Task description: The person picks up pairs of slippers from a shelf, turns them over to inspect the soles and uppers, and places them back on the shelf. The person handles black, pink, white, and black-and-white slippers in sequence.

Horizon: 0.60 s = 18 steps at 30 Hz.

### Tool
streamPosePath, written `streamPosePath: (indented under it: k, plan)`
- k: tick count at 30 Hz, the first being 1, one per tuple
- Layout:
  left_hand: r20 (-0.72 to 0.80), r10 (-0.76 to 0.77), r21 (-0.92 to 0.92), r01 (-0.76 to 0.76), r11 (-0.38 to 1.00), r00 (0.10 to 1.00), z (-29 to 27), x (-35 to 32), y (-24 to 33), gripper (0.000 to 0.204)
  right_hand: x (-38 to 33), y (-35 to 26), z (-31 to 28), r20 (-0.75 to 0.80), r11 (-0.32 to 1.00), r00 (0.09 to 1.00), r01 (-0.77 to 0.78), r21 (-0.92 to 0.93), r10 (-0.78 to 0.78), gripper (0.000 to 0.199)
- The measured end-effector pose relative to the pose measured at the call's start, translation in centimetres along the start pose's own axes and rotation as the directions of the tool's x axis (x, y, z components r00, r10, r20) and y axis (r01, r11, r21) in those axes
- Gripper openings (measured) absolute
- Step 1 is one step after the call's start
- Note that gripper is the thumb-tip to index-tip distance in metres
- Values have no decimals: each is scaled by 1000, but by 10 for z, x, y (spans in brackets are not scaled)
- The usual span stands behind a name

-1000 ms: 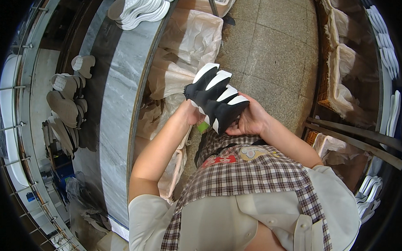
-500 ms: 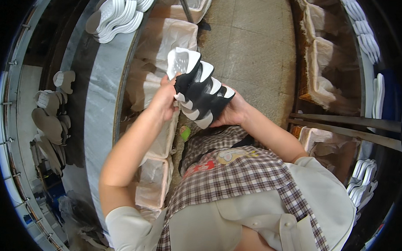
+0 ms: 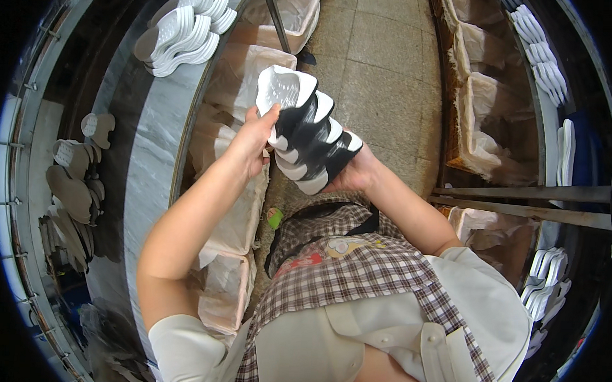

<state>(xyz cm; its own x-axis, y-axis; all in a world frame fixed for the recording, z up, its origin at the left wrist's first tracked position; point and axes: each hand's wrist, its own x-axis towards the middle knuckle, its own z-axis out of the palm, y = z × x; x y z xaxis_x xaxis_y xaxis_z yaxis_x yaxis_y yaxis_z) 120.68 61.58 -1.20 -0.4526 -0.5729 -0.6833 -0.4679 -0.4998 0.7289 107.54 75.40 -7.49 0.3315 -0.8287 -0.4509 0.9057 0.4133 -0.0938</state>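
Between my hands is a fanned stack of black-and-white insoles [image 3: 306, 138], overlapping one another, held above the aisle in front of my apron. My left hand [image 3: 256, 137] grips its left edge, thumb on top near the white perforated insole at the far end. On the opposite side my right hand [image 3: 352, 171] holds the near right end from below, its fingers partly hidden behind the stack.
Left is a grey marbled counter [image 3: 156, 145] bearing stacked white insoles [image 3: 186, 42]. Lined baskets [image 3: 217, 263] run beneath it. More lined baskets [image 3: 481, 106] and a shelf of white insoles [image 3: 545, 68] stand right, near metal bars [image 3: 521, 192]. A green item [image 3: 274, 217] lies by my apron.
The insole stack has tilted slightly, showing more of the white perforated face at its far end. My left thumb now shows on top. Both hands keep their grip, and the view has shifted a little.
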Motion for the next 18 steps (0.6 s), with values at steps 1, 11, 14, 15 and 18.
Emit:
streamPosePath:
  k: [1, 11, 14, 15, 18]
  plan:
    - [-16, 24, 10, -24, 1000, 1000, -1, -2, 0, 58, 0, 0, 0, 25, 999, 1000, 12, -30, -11, 61]
    - [213, 291, -566, -125, 815, 933, -33, -10, -17, 36, -8, -2, 31, 121, 582, 819, 494, -646, -560, 106]
    - [216, 320, -575, -145, 805, 922, -41, -10, -23, 38, -6, -6, 35, 162, 463, 775, 515, -721, -611, 119]
    - [219, 327, -580, -147, 801, 919, -43, -10, -24, 38, -5, -6, 35, 173, 421, 760, 516, -746, -626, 120]
    - [219, 338, -595, -149, 790, 915, -46, -12, -28, 40, -2, -7, 34, 213, 283, 727, 495, -821, -653, 121]
